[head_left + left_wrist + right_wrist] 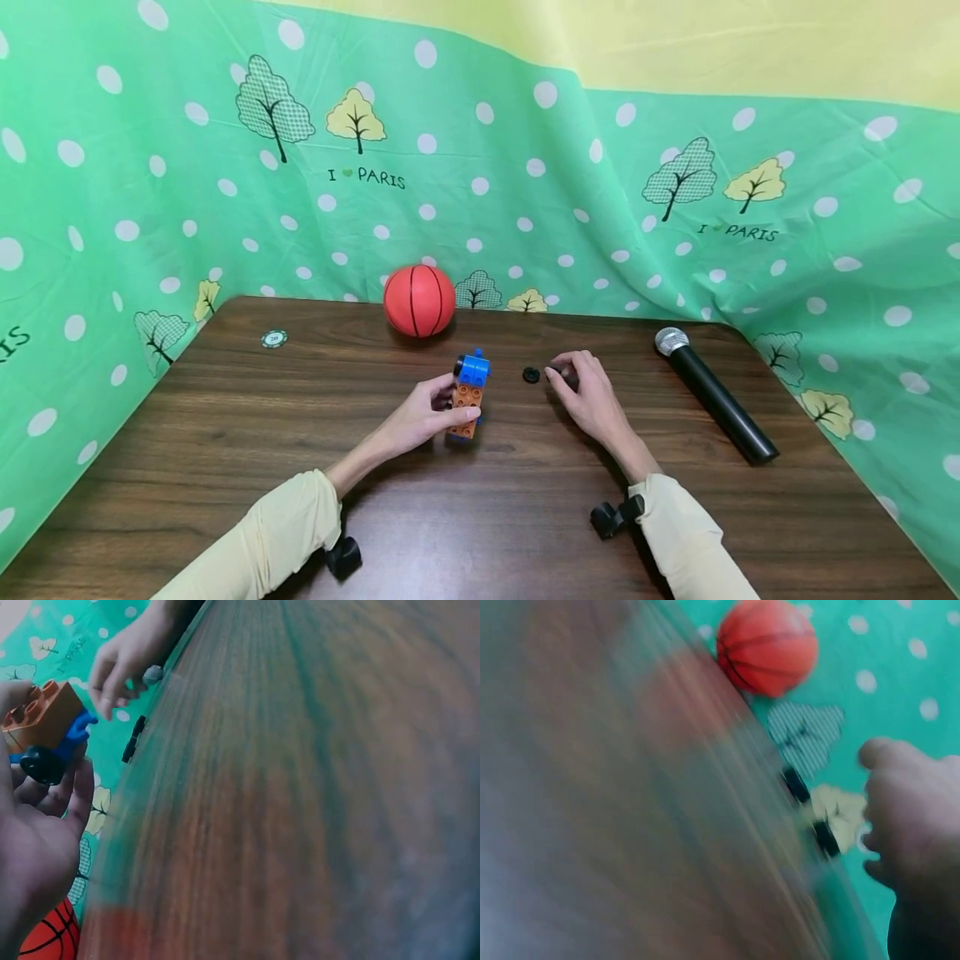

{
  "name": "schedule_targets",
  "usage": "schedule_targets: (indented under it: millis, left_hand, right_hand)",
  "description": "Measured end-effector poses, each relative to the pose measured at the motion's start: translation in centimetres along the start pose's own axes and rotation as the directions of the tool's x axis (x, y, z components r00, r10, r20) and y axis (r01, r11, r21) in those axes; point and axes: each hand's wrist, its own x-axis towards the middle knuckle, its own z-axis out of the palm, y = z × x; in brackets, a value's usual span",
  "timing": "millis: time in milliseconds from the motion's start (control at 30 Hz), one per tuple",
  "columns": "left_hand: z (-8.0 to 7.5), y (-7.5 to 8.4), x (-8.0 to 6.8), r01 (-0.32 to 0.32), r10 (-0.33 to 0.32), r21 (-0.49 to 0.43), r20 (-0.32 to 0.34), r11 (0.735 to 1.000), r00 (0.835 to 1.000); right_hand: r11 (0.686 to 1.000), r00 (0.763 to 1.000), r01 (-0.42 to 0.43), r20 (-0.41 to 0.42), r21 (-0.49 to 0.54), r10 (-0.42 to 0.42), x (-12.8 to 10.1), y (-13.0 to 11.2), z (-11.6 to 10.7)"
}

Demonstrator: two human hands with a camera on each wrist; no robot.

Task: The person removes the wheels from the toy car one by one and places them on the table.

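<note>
Fingers of the left hand [426,414] curl round the orange-and-blue brick car [468,393]; right hand [588,392], fingers curled, nears the loose black wheel [531,375] just beyond its fingertips: pinch it squarely.

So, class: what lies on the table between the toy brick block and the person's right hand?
In the head view, one small black wheel lies between the brick block and the right hand, close to its fingertips.

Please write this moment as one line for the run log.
left hand: grips brick toy | right hand: reaching beside black wheel | table: basketball, microphone
</note>
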Motion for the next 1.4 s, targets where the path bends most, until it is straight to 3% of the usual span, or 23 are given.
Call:
schedule_targets:
  millis: [133,300,433,533,667,767,967,1400]
  left_hand:
    - [-0.2,0.2,0.1,-0.012,0.010,0.105,0.020,0.994,1.000]
    - [-0.4,0.0,0.2,-0.061,0.038,0.253,0.093,0.965,0.995]
    - [-0.3,0.0,0.2,-0.100,0.060,0.291,0.143,0.951,0.988]
    - [-0.2,-0.2,0.2,-0.127,0.096,0.269,0.125,0.955,0.988]
    - [-0.4,-0.4,0.3,-0.142,0.138,0.171,0.040,0.975,0.990]
    - [-0.5,-0.4,0.3,-0.141,0.144,0.106,-0.016,0.984,0.990]
    - [-0.5,-0.5,0.2,-0.142,0.144,0.039,-0.051,0.989,0.988]
    - [-0.2,-0.1,0.3,-0.215,0.209,-0.035,-0.136,0.976,0.968]
  right_hand:
    - [0.975,0.996,0.080,-0.045,0.207,-0.072,-0.3,-3.1,1.2]
    - [0.914,0.994,0.029,0.082,0.404,-0.068,-0.7,-6.9,2.4]
    - [0.889,0.983,-0.027,0.173,0.457,-0.060,-0.9,-8.5,2.7]
    - [0.879,0.984,-0.054,0.175,0.473,-0.034,-1.1,-8.8,2.7]
    - [0.847,0.989,-0.087,0.145,0.524,0.011,-1.3,-8.6,2.6]
    - [0.821,0.987,-0.120,0.152,0.558,0.041,-1.4,-8.6,2.5]
    - [0.783,0.975,-0.180,0.214,0.595,0.061,-1.8,-8.4,2.3]
    - [0.802,0.925,-0.222,0.379,0.555,-0.007,-2.4,-8.2,2.2]
